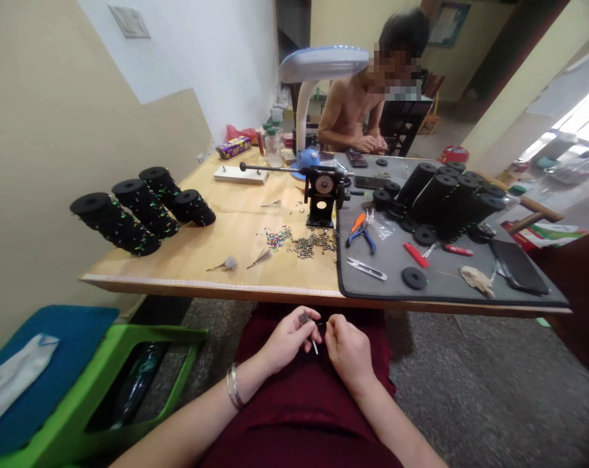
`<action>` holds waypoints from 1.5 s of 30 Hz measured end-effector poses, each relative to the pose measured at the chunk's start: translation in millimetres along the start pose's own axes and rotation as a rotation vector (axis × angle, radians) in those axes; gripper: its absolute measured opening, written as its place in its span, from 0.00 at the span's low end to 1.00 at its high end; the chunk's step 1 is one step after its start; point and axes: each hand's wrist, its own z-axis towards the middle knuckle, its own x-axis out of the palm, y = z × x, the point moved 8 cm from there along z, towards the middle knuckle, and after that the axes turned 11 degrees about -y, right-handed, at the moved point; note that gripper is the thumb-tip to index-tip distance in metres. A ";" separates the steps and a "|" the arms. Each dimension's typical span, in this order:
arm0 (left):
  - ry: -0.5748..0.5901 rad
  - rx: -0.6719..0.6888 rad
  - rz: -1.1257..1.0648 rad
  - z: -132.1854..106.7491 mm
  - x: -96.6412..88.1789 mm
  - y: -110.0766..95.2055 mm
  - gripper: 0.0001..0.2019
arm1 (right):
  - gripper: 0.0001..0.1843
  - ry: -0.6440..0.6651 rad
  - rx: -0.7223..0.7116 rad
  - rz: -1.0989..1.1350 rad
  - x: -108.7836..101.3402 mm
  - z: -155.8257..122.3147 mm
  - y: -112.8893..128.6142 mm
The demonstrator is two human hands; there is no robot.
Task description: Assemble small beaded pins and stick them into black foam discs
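one thin white stick [316,348] above lap [314,396], pinched in grip of left hand [292,335]; right hand [350,350] pressed together, contents unclear; held close, likely for fine work; coloured beads [277,239] on worktop [192,250].

Four spool stacks [142,207] at left, one lamp [324,63]

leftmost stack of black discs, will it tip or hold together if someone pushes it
The leftmost stack of black discs would probably slide apart or tip: it is several discs high, with edges unevenly lined up. Its top disc, being round, might roll if it landed on edge. The bright bits poking out could snag.
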 end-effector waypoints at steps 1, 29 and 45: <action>0.010 -0.022 0.011 -0.3 0.8 1.6 0.11 | 0.09 -0.015 -0.007 -0.003 -0.8 0.0 0.1; -0.059 0.126 0.138 3.0 -5.6 -3.6 0.09 | 0.10 0.141 0.420 0.485 18.6 -5.0 -18.4; -0.048 0.108 0.180 1.9 -1.2 -4.7 0.08 | 0.10 0.132 0.575 0.723 31.8 -10.9 -27.5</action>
